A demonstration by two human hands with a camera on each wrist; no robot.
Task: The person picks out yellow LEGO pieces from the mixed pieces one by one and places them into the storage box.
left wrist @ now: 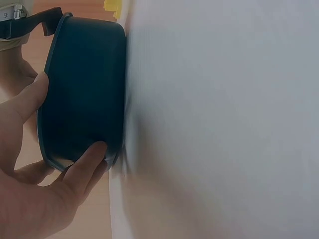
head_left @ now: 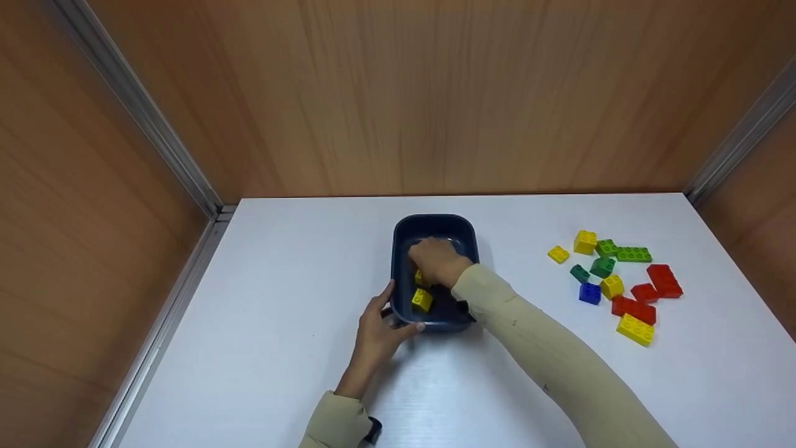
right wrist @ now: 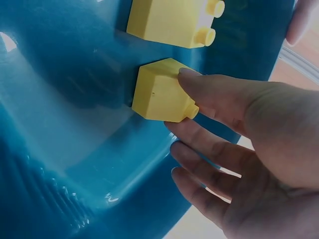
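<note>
A dark blue plastic tub [head_left: 460, 227] stands on the white table. My left hand [head_left: 378, 333] grips its near left corner, fingers along the left side and thumb at the near rim. In the left wrist view, that hand [left wrist: 45, 194] touches the tub's outer wall [left wrist: 84, 89]. My right hand [head_left: 438, 261] reaches down inside the tub. Its thumb and index finger pinch a small yellow toy brick [right wrist: 159, 92] in the right wrist view, the other fingers loosely spread. Beside it in the tub lies another yellow brick [head_left: 421, 300], with studs on one face.
Loose bricks lie on the table [head_left: 298, 280] at the right: several yellow ones [head_left: 635, 330], red ones [head_left: 664, 281], green ones [head_left: 634, 254] and a blue one [head_left: 589, 293]. A wooden panel [head_left: 435, 99] rises behind the table, with metal-framed panels at both sides.
</note>
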